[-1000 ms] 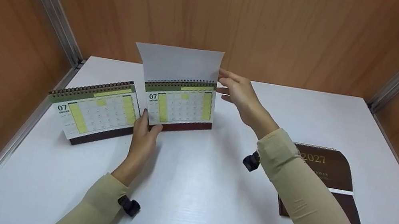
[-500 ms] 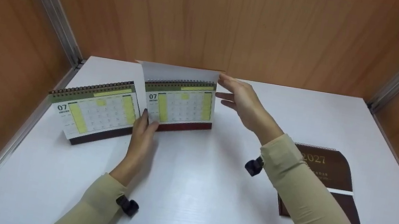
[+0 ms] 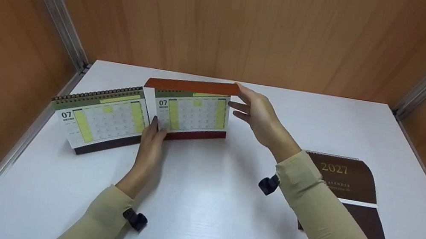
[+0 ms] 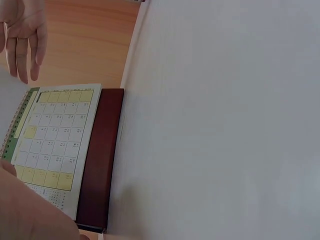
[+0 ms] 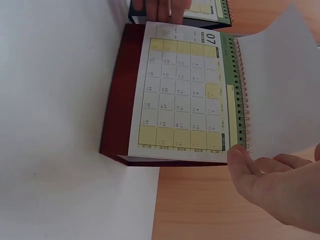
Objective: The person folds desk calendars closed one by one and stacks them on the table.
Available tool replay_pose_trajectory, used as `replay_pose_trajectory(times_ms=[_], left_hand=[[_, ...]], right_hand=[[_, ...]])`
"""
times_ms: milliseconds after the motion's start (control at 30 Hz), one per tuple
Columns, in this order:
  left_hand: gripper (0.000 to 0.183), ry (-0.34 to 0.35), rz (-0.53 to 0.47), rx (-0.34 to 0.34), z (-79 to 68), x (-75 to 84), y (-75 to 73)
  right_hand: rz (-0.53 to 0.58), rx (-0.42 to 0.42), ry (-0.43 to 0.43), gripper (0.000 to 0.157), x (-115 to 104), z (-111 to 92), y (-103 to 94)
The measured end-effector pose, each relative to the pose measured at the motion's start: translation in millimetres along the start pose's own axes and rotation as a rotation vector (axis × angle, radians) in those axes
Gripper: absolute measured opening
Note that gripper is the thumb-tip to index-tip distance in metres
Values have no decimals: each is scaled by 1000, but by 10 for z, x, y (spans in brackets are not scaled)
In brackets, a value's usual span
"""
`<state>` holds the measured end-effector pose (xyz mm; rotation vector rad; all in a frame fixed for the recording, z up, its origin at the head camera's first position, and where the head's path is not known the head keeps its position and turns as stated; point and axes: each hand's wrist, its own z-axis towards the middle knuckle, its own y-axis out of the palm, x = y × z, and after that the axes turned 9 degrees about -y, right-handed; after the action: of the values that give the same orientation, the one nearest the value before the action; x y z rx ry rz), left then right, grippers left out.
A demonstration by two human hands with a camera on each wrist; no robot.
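Observation:
A red-based desk calendar (image 3: 192,112) stands upright on the table, showing its 07 page. Its orange-red cover (image 3: 192,86) arches forward over the spiral binding, with a loose white sheet edge at the left. My right hand (image 3: 259,112) is at the cover's top right corner, the upper fingers against it and the lower ones extended beside the calendar. My left hand (image 3: 149,150) holds the calendar's lower left corner, thumb in front of the base. In the right wrist view the white underside (image 5: 280,85) of the lifted cover stands out from the binding.
A second desk calendar (image 3: 105,118) with a dark base, also at 07, stands close to the left. A brown calendar marked 2027 (image 3: 342,175) stands at the right, partly behind my right sleeve (image 3: 333,226). A wooden panel (image 3: 238,20) rises behind the table.
The cover has swung from standing straight up to leaning forward over the binding, so its orange-red face now shows. My right hand has moved slightly down with it; my left hand has barely moved.

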<state>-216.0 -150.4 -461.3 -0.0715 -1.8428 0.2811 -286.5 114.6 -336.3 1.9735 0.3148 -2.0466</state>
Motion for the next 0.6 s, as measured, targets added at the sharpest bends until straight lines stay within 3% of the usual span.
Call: replay_pose_trajectory(times_ms=[600], left_hand=[[65,23,-131,-21,-42,-20,-21]], right_hand=[[76,0,-8,55,156,-88,18]])
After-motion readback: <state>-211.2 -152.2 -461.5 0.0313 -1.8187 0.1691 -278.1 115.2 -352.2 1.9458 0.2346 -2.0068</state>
